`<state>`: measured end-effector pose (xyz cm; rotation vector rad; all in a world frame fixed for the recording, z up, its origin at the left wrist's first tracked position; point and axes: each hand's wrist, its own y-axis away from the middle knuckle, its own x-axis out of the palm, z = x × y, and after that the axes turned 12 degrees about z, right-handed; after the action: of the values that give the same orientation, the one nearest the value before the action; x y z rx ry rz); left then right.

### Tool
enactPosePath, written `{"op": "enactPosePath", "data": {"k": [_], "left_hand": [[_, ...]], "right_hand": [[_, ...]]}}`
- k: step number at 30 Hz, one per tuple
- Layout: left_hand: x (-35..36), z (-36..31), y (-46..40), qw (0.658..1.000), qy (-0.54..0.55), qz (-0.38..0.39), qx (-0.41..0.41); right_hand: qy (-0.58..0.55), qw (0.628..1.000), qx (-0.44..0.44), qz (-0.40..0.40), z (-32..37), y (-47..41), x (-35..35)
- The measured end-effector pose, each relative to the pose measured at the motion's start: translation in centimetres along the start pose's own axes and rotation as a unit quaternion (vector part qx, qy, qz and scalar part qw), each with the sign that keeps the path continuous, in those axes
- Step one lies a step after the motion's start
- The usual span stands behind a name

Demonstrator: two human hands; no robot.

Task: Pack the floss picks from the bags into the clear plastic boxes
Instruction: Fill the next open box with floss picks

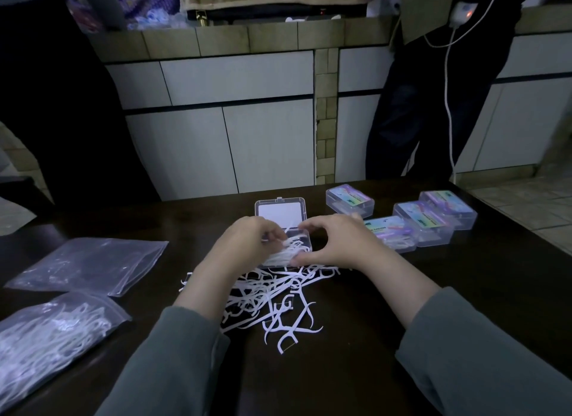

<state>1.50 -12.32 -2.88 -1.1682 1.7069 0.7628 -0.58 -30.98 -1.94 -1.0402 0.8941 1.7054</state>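
- Floss picks (272, 304), white, loose in a tangled heap on the dark table (356, 369), just in front of an open clear box (286, 240).
- More picks bunched inside that box, some poking above its rim; hinged lid (280, 212) lying flat behind it.
- Left hand (250, 242) over the box's left side, fingers curled down onto the bunch of picks; fingertips mostly hidden, so whether pinching or only pressing cannot be told.
- Right hand (337, 239) at the box's right edge, fingers and thumb curved in an arch, tips touching the box and the picks at its near corner.
- Grey sleeves (173, 369) on both forearms.
- Four closed clear boxes (433, 222) with coloured labels, grouped close together at right of the open box.
- Two plastic bags at left: nearer bag (52, 338) full of white picks; farther bag (89, 265) flat and seemingly almost empty.
- Beyond the table, pale cabinet doors (223, 130) under a tiled counter, and a standing person in dark clothes (433, 106) with a white cable hanging down.
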Motion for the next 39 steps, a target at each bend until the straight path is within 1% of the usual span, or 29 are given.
{"op": "enactPosePath", "data": {"k": [2,4,6,8,10,15,17,19,20,22,23,24,26,28,30,36,39], "left_hand": [[-0.3,0.2,0.3,1.0,-0.026,0.0,0.012],[-0.7,0.3,0.6,1.0,-0.012,-0.013,0.011],[-1.1,0.4,0.8,0.999,0.015,-0.042,0.004],[-1.2,0.3,0.6,0.999,0.001,-0.05,-0.01],[-0.9,-0.1,0.5,0.999,-0.02,-0.045,-0.02],[-0.4,-1.0,-0.1,0.999,-0.014,-0.004,-0.045],[-0.6,-1.1,-0.1,0.998,-0.047,0.021,-0.033],[-0.8,-0.5,0.2,0.998,-0.052,0.029,-0.016],[-0.9,-0.2,0.4,0.999,-0.04,0.021,-0.016],[-1.3,0.4,0.8,1.0,0.008,-0.025,-0.018],[-1.4,0.4,0.9,0.998,0.036,-0.043,-0.006],[-1.4,0.2,1.1,0.997,0.062,-0.044,0.012],[-1.2,-0.6,1.4,0.995,0.09,-0.006,0.037],[-0.6,-1.3,1.5,0.996,0.072,0.033,0.05],[-0.6,-1.5,1.5,0.996,0.059,0.042,0.048],[-1.9,0.1,2.0,0.999,0.022,0.039,0.01],[-1.5,0.1,1.7,1.0,0.016,0.009,0.0]], "right_hand": [[0.002,1.0,0.003,0.003,0.2,0.2,-0.1],[0.005,1.0,0.005,0.004,0.3,0.3,-0.1],[0.005,1.0,0.006,0.002,0.3,0.4,-0.1],[0.003,1.0,0.006,0.001,0.2,0.4,-0.1],[0.004,1.0,0.006,0.001,0.2,0.3,-0.1],[0.002,1.0,0.005,-0.002,0.3,0.5,-0.1],[0.005,1.0,0.003,0.001,0.3,0.6,-0.2],[0.007,1.0,0.004,0.005,0.2,0.6,-0.2],[0.008,1.0,0.005,0.006,0.3,0.6,-0.2],[0.007,1.0,0.004,0.005,0.3,0.6,-0.2],[0.006,1.0,0.003,0.004,0.3,0.6,-0.2],[0.005,1.0,0.003,0.002,0.2,0.5,-0.2],[0.005,1.0,-0.001,-0.005,0.1,0.3,0.0],[0.014,1.0,-0.007,-0.011,-0.1,0.2,0.0],[0.01,1.0,-0.005,-0.008,-0.1,0.2,0.0],[0.009,1.0,0.005,0.002,0.0,0.4,-0.2],[0.005,1.0,0.006,0.002,-0.1,0.4,-0.1]]}}
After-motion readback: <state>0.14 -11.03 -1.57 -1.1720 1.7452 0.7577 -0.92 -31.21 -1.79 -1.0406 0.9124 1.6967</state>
